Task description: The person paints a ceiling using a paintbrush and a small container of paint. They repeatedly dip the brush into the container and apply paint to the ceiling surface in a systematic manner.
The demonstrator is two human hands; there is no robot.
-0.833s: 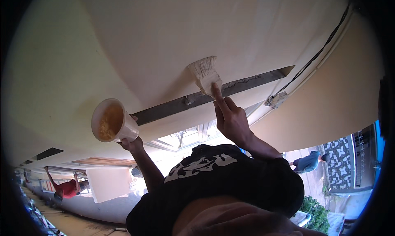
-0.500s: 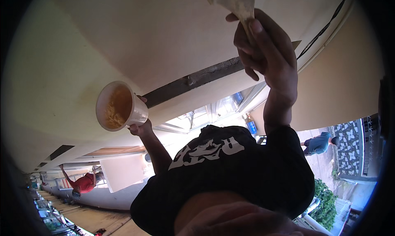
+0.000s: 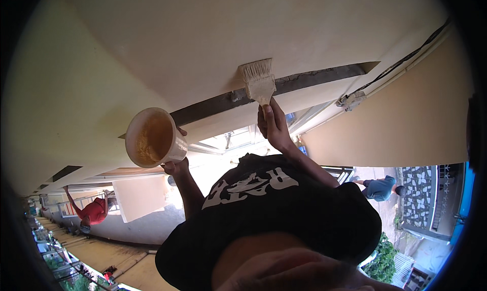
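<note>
While a black T-shirt (image 3: pixel 304 215) fills 6 o'clock, the left hand (image 3: pixel 176 166) grips a plastic tub (image 3: pixel 178 148) around 9, with yellowish-tan stuff (image 3: pixel 148 141) inside. Right hand (image 3: pixel 275 127)'s closed on a flat paintbrush (image 3: pixel 260 88) near 12, held up by the cream surface (image 3: pixel 203 37) and its grey strip (image 3: pixel 208 108). Way back: someone in red (image 3: pixel 94 211) at 8, someone in teal (image 3: pixel 379 188) at 4.

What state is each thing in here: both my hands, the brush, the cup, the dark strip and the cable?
Left hand: closed around the cup
Right hand: gripping the brush's handle
Cup: open, mouth toward the camera, yellowish-orange matter inside
Brush: coated pale, bristles up at the pale surface; contact unclear
Dark strip: rough, partly cracked
Cable: strung along the surface
</note>
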